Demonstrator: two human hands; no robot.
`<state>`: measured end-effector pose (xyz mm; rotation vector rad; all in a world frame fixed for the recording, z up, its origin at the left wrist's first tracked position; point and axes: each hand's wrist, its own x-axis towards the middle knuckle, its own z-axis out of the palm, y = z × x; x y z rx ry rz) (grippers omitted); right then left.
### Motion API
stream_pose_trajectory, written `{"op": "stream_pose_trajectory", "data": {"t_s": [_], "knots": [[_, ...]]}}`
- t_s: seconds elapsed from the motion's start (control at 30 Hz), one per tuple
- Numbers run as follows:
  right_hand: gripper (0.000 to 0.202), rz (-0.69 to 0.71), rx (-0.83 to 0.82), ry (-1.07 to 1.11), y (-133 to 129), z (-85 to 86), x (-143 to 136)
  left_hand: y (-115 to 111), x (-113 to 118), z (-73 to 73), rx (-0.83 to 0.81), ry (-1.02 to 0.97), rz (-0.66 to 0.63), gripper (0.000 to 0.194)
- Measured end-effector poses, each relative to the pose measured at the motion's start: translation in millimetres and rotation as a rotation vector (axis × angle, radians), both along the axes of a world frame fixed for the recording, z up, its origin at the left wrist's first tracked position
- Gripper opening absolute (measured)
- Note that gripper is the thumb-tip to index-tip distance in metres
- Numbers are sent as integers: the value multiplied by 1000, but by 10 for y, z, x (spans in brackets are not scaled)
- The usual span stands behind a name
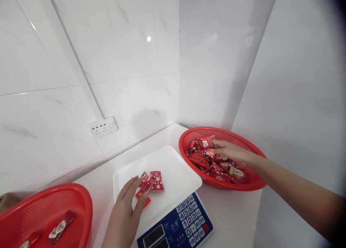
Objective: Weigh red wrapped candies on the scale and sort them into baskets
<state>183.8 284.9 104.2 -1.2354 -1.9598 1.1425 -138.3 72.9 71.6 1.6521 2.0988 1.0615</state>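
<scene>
My left hand point(125, 208) hovers low over the white pan point(175, 168) of a digital scale, thumb and fingers apart. Small red wrapped snack packets lie beside its fingertips, among them a white-dotted packet point(157, 181) and a plain red one point(146, 202). Whether the thumb touches a wrapper I cannot tell. On the right, my right hand point(229, 151) reaches into a red plastic basket point(251, 147), fingers stretched out over a heap of red snack packets point(200, 160). Its palm side and the packets beneath are partly hidden.
The scale's blue keypad panel point(175, 222) faces me below the pan. Another red basket point(83, 204) at the lower left holds a few packets. A socket strip point(102, 127) is on the tiled wall behind; a grey-white wall point(292, 96) borders the right side.
</scene>
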Motion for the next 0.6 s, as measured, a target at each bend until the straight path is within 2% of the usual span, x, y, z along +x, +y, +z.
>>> {"op": "stream_pose_trajectory", "data": {"t_s": [0.07,0.13,0.27,0.37,0.47,0.6], "knots": [[33,87,-173,108,-201,48,-221,-22,78,58,33,-108,-2,38],[33,230,-297,221,-430,70,-467,-51,177,117,56,-251,-17,40],[31,558,-454,292,-867,45,-948,-101,342,201,108,-520,-151,49],[30,740,-516,295,-1115,-23,-1223,-116,385,230,125,-626,-238,42],[30,793,-563,319,-1266,-93,-1361,-107,368,237,127,-733,-226,27],[43,649,-633,348,-1301,-145,-1349,-71,286,215,208,-914,-73,19]]}}
